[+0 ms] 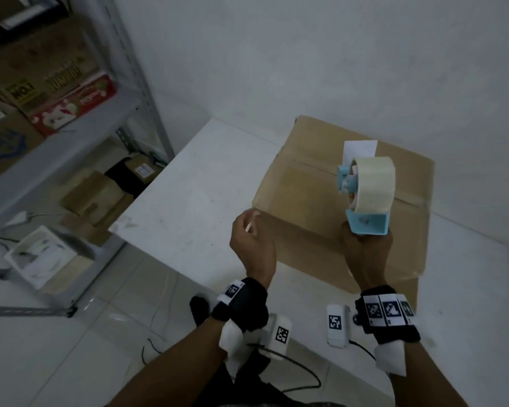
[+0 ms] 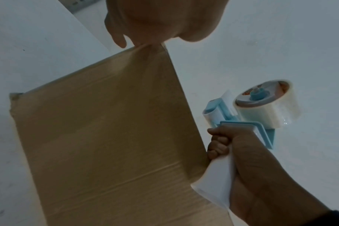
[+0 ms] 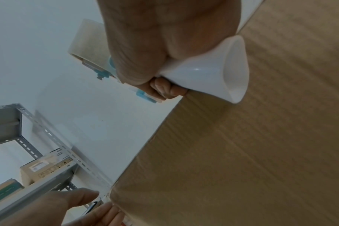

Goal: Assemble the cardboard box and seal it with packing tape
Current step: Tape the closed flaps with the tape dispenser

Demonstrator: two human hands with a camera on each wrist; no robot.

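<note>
Overhead, your right hand [image 1: 365, 248] was wrapped round the tape dispenser [image 1: 366, 198] handle, roll raised above the closed cardboard box [image 1: 312, 207] on the white table [image 1: 188, 201], probably ready for a sealing pass. Your left hand [image 1: 252, 239] sat at the box's near-left corner, likely steadying it.

Left wrist view: fingers [image 2: 118, 38] curled at that corner; whether they pinched tape or cardboard, cannot tell.

Right wrist view: fist closed tight on the white handle [image 3: 213, 71].

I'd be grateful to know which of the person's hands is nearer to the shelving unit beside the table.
Left. The left hand is at the cardboard box's near-left corner, on the side facing the shelving unit. The right hand grips the tape dispenser further away.
</note>
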